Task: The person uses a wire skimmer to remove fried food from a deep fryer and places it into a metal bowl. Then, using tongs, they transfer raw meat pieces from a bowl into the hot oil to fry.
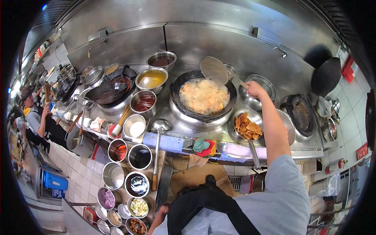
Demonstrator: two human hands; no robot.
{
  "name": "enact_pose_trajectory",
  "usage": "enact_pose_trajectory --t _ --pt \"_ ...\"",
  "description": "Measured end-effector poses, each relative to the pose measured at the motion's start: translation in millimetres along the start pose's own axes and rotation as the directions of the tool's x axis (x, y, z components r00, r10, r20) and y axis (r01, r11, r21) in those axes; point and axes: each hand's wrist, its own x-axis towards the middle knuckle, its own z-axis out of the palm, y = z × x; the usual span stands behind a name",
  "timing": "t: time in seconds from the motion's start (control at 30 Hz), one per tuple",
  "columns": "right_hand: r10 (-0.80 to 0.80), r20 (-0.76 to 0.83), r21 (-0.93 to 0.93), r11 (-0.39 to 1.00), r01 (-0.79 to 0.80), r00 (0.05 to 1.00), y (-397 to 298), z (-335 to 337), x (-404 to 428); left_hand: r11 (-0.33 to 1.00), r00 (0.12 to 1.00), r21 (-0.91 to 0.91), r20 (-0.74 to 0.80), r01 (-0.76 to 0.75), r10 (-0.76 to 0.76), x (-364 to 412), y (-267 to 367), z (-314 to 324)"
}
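Observation:
My right hand [256,90] grips the handle of a round wire-mesh skimmer [213,70], tilted over the far rim of a black wok [175,107]. Frothing oil [202,95] fills the wok, with pale orange pieces of food partly hidden by bubbles. Below my right forearm, a perforated metal strainer [258,114] holds browned fried pieces [248,127], its handle pointing towards me. My left hand [164,209] is low by the edge of the side counter, partly hidden by my body; its fingers cannot be made out. A long-handled ladle [161,124] lies left of the wok.
Metal bowls of yellow oil [152,78] and dark red sauce [144,102] stand left of the wok. Several sauce and ingredient pots [140,156] crowd the side counter. Folded cloths [204,147] lie on the front edge. Another person [35,113] stands far left, near a second wok [108,92].

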Motion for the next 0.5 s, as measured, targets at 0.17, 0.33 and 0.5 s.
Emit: enact_pose_trajectory --t 0.17,0.33,0.5 --pt "0.071 0.130 -0.042 0.997 -0.065 0.989 42.4 -12.0 32.0 0.999 0.999 -0.041 -0.032 0.019 -0.020 -23.8 24.7 -3.2" --pt "0.278 0.283 0.084 0.946 -0.313 0.918 46.5 -77.3 33.7 0.988 0.992 -0.125 -0.071 0.095 -0.104 -48.7 49.3 10.5" --pt "0.229 0.331 0.107 0.955 -0.278 0.915 76.9 -45.3 65.0 0.962 0.974 -0.207 -0.100 0.178 -0.202 -50.3 43.8 39.0"
